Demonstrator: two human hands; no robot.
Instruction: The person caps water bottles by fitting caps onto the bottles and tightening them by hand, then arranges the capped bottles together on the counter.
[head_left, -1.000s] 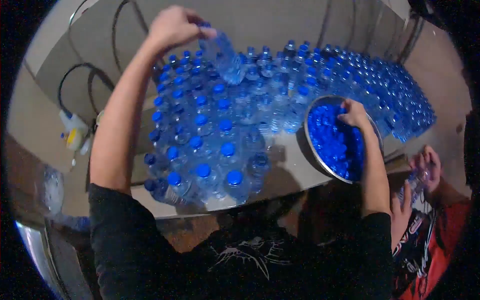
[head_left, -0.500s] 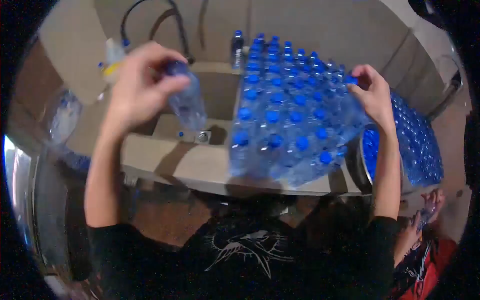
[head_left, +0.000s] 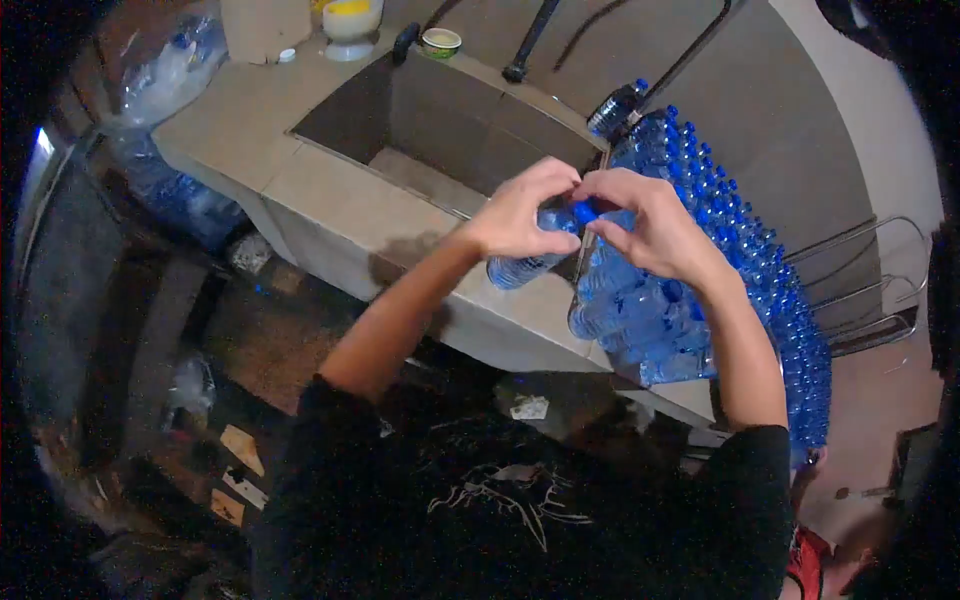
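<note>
Above the counter edge, my left hand point(head_left: 528, 215) is wrapped round the upper part of a clear plastic bottle point(head_left: 522, 268), which is tilted. My right hand point(head_left: 645, 225) pinches a blue cap point(head_left: 584, 212) at the bottle's mouth, the fingers of both hands nearly meeting there. Just right of my hands stand many clear bottles with blue caps point(head_left: 655, 318), packed close together in rows. Part of the held bottle's neck is hidden by my fingers.
A sink point(head_left: 430, 130) is set in the tiled counter point(head_left: 340, 215). Behind it are a small green-rimmed cup point(head_left: 441, 42) and a black tap point(head_left: 520, 60). Bagged plastic point(head_left: 180, 80) sits at the far left, metal rails point(head_left: 870, 290) at the right. Another person's red clothing point(head_left: 808, 565) shows lower right.
The view has swung left towards the sink. My left hand has carried its bottle across to my right hand, which has left the bowl of caps with a blue cap. The bowl has gone from sight.
</note>
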